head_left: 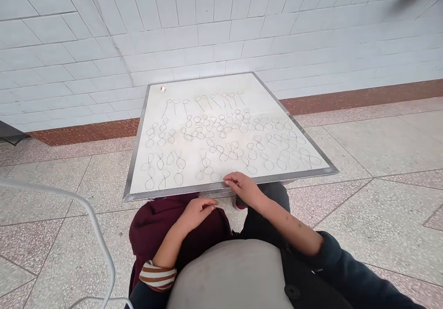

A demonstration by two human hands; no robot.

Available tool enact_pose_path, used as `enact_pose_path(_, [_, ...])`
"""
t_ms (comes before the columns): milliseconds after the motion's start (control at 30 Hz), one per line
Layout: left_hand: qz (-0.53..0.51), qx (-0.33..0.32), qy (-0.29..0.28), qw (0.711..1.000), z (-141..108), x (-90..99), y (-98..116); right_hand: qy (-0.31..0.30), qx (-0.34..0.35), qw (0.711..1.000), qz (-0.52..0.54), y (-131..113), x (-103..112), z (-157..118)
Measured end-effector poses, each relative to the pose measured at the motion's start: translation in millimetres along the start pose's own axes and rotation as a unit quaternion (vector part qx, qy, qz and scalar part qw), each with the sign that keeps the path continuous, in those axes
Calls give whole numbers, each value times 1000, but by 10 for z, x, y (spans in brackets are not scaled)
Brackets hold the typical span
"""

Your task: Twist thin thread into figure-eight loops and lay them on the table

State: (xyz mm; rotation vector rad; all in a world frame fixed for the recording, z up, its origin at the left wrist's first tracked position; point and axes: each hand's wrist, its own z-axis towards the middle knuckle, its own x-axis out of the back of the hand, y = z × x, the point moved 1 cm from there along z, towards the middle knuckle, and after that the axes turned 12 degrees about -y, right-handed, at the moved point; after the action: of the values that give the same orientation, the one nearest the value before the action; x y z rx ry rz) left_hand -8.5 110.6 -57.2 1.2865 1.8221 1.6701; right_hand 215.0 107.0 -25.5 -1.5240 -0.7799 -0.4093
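A white board with a metal rim lies flat in front of me. Spread over it are many thin dark strands bent into loops and figure eights, like fine wire or thread; whether they are loose or drawn I cannot tell. At the board's near edge my right hand rests with fingers stretched out, its fingertips close to one loop. No object shows in it. My left hand lies over my lap just below the rim, its fingers loosely apart and holding nothing visible.
Beyond the board stands a white tiled wall with a brown base strip. A small red-and-white object sits in the board's far left corner. A pale curved metal tube rises at left above the speckled floor.
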Motion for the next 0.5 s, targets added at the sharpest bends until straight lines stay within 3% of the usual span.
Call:
enact_pose_path(100, [7, 24, 57, 998, -107, 19, -177, 10, -30, 998, -62, -18, -81, 254])
enact_pose_path(233, [24, 39, 93, 995, -172, -14, -346, 16, -61, 993, -104, -33, -166, 446])
enact_pose_path(500, [4, 39, 111, 993, -168, -20, -347, 32, -94, 982, -163, -72, -243, 460])
